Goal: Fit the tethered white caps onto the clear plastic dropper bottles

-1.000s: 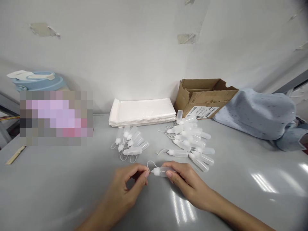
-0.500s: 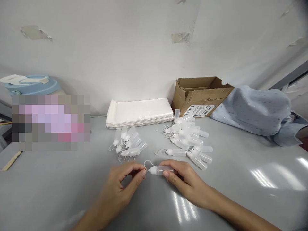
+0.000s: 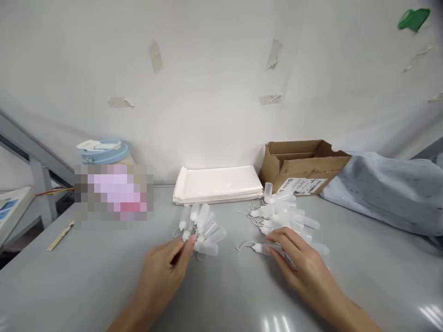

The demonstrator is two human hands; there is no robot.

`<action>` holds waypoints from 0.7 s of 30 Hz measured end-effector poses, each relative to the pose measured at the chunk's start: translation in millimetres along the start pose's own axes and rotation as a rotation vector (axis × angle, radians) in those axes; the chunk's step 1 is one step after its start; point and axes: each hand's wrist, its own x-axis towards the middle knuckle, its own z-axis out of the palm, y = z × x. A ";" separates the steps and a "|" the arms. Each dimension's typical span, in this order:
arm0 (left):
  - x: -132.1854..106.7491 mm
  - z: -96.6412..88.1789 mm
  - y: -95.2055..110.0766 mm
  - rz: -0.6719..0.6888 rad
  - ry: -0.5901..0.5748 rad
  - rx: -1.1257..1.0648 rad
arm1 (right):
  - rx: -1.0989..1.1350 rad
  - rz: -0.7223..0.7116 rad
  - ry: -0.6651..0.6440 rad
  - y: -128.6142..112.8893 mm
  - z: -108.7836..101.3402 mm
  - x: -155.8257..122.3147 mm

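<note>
My left hand (image 3: pixel 168 265) is at the left group of small translucent dropper bottles (image 3: pixel 209 249), its thumb and forefinger pinched together by their white nozzle ends. What the pinch holds is hidden by the fingertips. My right hand (image 3: pixel 299 260) reaches over the right group of dropper bottles (image 3: pixel 284 216). Its thumb and fingers close around the body of the nearest dropper bottle (image 3: pixel 258 248), which lies with its nozzle and looped cap strap pointing left. The right hand covers part of that bottle and others behind it.
A stack of white padded envelopes (image 3: pixel 221 184) lies against the wall. Beside it stands an open cardboard box (image 3: pixel 304 170), with blue-grey cloth (image 3: pixel 387 193) to its right. At the left are a blue-lidded container (image 3: pixel 107 152) and a wooden stick (image 3: pixel 60 236).
The bottle held between both hands has left that spot. My left hand has gone to the left group and my right hand to the right group. The camera view has tilted up and turned left.
</note>
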 end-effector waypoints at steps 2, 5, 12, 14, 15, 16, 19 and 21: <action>-1.9 3.2 -1.5 0.081 -0.071 -0.001 | -0.034 -0.028 -0.036 2.4 1.7 0.1; -7.1 7.7 -2.4 0.176 -0.186 -0.008 | -0.061 -0.051 -0.104 2.5 5.1 0.4; -18.2 20.8 -5.1 0.264 -0.439 -0.056 | -0.050 -0.080 -0.154 -5.5 8.1 0.6; -20.4 22.9 -3.4 0.208 -0.430 -0.092 | 0.006 -0.084 -0.142 -9.8 6.4 0.1; -21.2 23.3 -1.8 0.189 -0.420 -0.112 | 0.042 -0.092 -0.128 -12.0 5.6 -0.4; -21.8 23.2 0.3 0.182 -0.413 -0.134 | 0.081 -0.104 -0.112 -14.2 5.1 -1.0; -22.4 22.0 7.2 0.192 -0.384 -0.182 | 0.179 -0.147 -0.076 -19.7 5.2 -3.6; -22.4 21.3 10.4 0.206 -0.386 -0.199 | 0.215 -0.171 -0.062 -22.2 6.3 -5.0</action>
